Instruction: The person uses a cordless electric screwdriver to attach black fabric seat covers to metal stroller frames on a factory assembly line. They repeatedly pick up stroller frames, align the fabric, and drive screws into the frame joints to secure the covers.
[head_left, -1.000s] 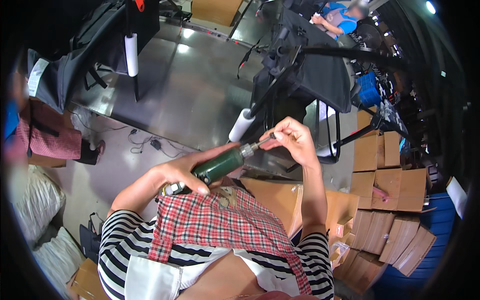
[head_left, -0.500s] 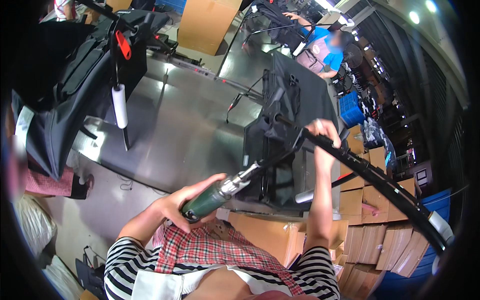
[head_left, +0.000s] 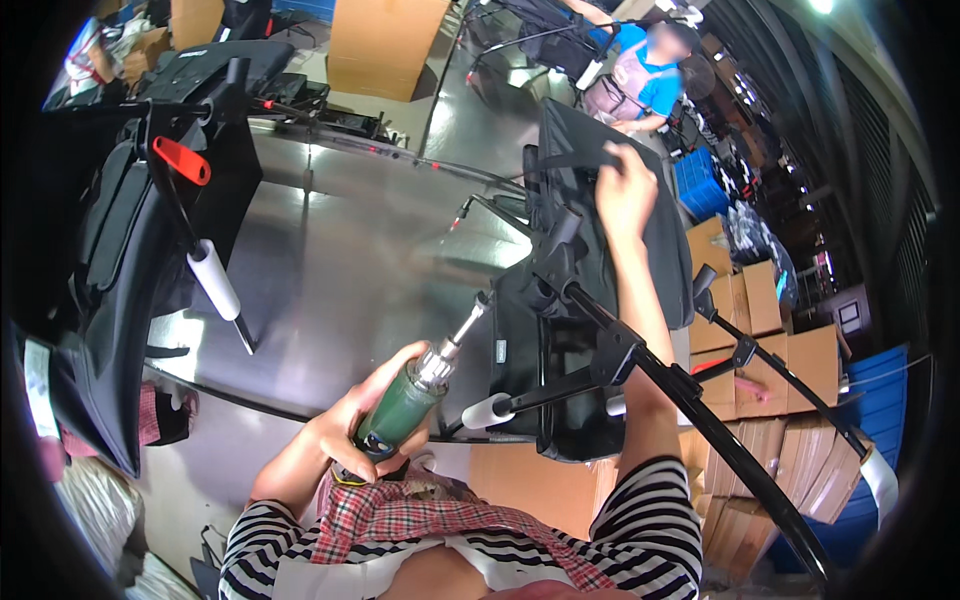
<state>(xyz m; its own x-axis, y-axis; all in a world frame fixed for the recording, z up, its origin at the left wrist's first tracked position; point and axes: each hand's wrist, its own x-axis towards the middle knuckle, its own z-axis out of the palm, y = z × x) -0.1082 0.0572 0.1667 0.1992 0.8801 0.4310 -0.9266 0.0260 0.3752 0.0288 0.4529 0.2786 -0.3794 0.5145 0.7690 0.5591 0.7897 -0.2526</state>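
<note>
My left hand is wrapped round a green power screwdriver. The driver's silver bit points up and right, apart from the frame's joint. In front of me lies a folded black fabric-and-tube frame. Its black tube slants down to the right past my right forearm, and a white sleeve sits on a shorter tube. My right hand is over the far part of the black fabric, fingers closed on what looks like a black strap, partly blurred.
A second black frame with a red lever and white sleeve stands left on the shiny metal table. Cardboard boxes and a blue crate are at right. A co-worker in blue stands at the far side.
My right hand has let go of the black tube and moved up to the far fabric. The tube has dropped lower. The screwdriver has drawn back from the joint toward me.
</note>
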